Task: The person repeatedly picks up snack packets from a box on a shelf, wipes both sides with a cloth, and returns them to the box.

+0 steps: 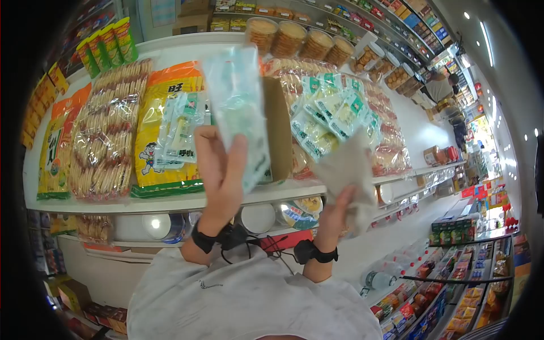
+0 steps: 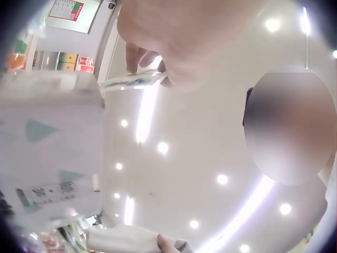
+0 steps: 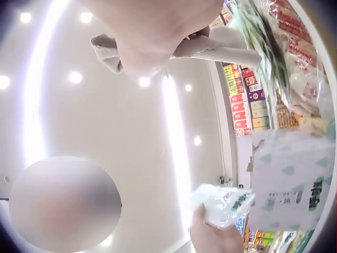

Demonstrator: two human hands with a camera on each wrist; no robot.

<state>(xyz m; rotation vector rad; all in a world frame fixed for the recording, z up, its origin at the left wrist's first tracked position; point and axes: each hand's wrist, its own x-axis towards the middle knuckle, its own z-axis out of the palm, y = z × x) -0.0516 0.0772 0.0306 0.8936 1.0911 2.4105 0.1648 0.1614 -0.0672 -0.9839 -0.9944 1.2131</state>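
Observation:
My left hand [image 1: 221, 175] grips a clear plastic packet [image 1: 235, 85] with teal print; it is blurred in the head view and held up over the counter. Behind it stands a cardboard box [image 1: 279, 127], whose white side with teal triangles [image 3: 292, 176] shows in the right wrist view. A crumpled beige cloth [image 1: 345, 170] is held in my right hand [image 1: 336, 214], in front of a pile of teal-printed packets [image 1: 334, 113]. Similar packets [image 1: 184, 127] lie to the left on a yellow snack bag [image 1: 156, 141].
Large clear bags of stacked crackers [image 1: 107, 136] lie on the white counter [image 1: 170, 203]. Round tubs [image 1: 289, 38] line its back edge, with green snack tubes [image 1: 116, 42] at the back left. Stocked shelves [image 1: 447, 283] stand at the right, and people [image 1: 439, 88] are far off.

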